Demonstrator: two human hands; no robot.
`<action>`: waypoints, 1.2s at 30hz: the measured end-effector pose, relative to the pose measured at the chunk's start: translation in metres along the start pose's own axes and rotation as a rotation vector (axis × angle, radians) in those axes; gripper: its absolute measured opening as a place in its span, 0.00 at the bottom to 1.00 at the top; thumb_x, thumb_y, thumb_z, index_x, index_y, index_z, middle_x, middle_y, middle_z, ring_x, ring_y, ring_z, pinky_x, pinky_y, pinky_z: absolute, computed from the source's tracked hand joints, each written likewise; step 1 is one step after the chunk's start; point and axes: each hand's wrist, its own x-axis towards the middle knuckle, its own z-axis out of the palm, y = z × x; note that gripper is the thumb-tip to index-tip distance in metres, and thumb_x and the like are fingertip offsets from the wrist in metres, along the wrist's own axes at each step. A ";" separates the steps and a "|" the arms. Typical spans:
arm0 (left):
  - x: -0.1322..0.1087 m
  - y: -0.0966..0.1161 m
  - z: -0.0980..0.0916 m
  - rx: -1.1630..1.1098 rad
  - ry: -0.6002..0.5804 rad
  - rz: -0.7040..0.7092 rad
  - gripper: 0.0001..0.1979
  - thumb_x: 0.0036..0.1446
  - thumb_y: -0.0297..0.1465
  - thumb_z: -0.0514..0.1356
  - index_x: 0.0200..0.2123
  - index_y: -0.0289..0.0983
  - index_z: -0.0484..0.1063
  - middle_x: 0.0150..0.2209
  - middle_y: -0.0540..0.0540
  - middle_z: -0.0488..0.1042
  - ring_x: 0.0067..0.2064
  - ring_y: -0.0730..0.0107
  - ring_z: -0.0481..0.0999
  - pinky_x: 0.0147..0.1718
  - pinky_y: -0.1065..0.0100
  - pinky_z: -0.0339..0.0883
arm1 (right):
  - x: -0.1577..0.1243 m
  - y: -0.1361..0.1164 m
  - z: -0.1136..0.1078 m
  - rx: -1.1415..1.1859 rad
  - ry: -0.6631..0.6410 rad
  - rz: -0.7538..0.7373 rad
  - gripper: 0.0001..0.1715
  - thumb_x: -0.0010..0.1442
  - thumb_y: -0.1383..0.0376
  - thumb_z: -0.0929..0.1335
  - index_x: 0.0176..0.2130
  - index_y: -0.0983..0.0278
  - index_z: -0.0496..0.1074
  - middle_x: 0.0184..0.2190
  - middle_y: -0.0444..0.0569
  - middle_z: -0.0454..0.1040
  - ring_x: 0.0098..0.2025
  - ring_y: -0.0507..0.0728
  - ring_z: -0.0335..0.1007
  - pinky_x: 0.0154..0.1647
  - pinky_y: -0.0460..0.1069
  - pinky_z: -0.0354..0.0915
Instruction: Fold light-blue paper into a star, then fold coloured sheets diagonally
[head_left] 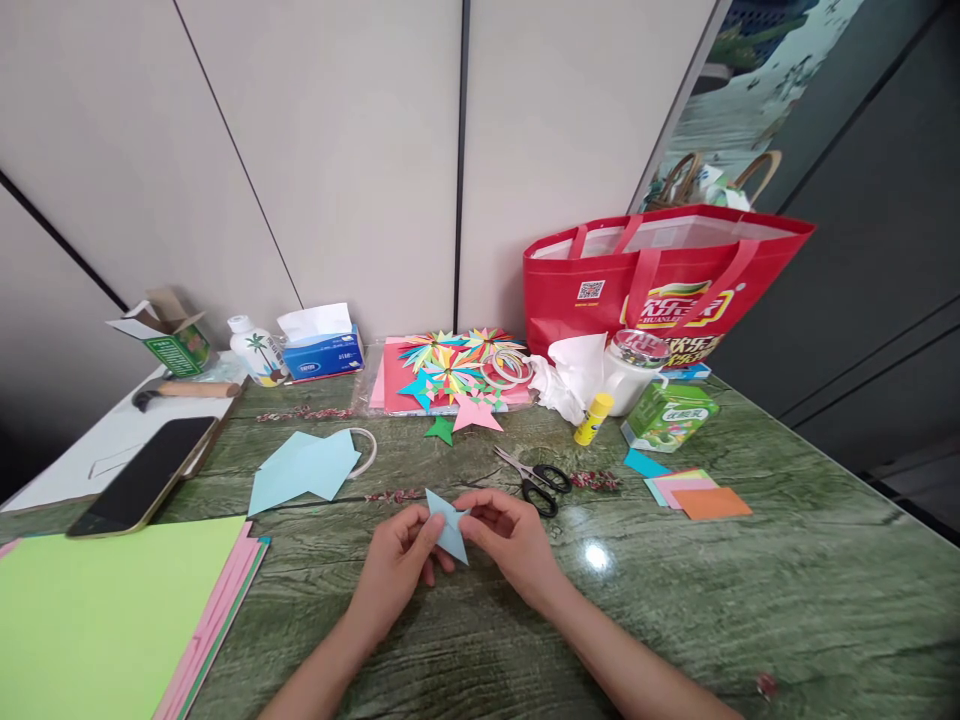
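Observation:
Between my hands, a little above the table, is a light blue paper star (451, 538) with pointed tips. My left hand (401, 555) pinches its left side between thumb and fingers. At its right point, my right hand (510, 540) has thumb and forefinger closed on the paper. Just beyond my right hand lie black-handled scissors (536, 475), their blades pointing away to the left. Light blue paper offcuts (306, 465) rest to the left beside a white ring (366, 452). Past the scissors are a pink paper star (478, 413) and a green paper star (441, 430).
Coloured sheets (112, 610) are stacked at the front left, near a phone (146, 475) and a hammer (187, 392). Paper slips (709, 502), a glue stick (593, 420), a green carton (670, 415) and a white mug (628, 385) stand or lie right. A red bag (577, 305) stands behind.

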 end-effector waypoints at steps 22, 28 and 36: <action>-0.004 0.002 0.010 -0.094 -0.052 -0.045 0.14 0.47 0.39 0.61 0.29 0.36 0.62 0.21 0.52 0.69 0.21 0.72 0.71 0.16 0.73 0.65 | -0.002 0.003 0.003 -0.086 0.053 0.027 0.13 0.45 0.59 0.71 0.27 0.64 0.67 0.18 0.40 0.65 0.21 0.50 0.60 0.21 0.44 0.57; -0.004 0.000 0.009 -0.069 -0.024 -0.066 0.14 0.46 0.39 0.61 0.28 0.36 0.61 0.19 0.52 0.70 0.18 0.73 0.70 0.17 0.72 0.64 | -0.002 0.003 0.002 -0.083 0.041 0.019 0.12 0.46 0.59 0.71 0.28 0.64 0.69 0.20 0.41 0.65 0.23 0.50 0.60 0.24 0.45 0.58; -0.003 0.003 0.006 -0.064 0.013 -0.038 0.13 0.45 0.38 0.62 0.27 0.35 0.64 0.23 0.53 0.69 0.19 0.75 0.70 0.20 0.72 0.65 | -0.002 0.002 0.002 -0.012 0.017 0.027 0.11 0.45 0.61 0.71 0.30 0.64 0.70 0.21 0.41 0.67 0.23 0.50 0.63 0.25 0.45 0.62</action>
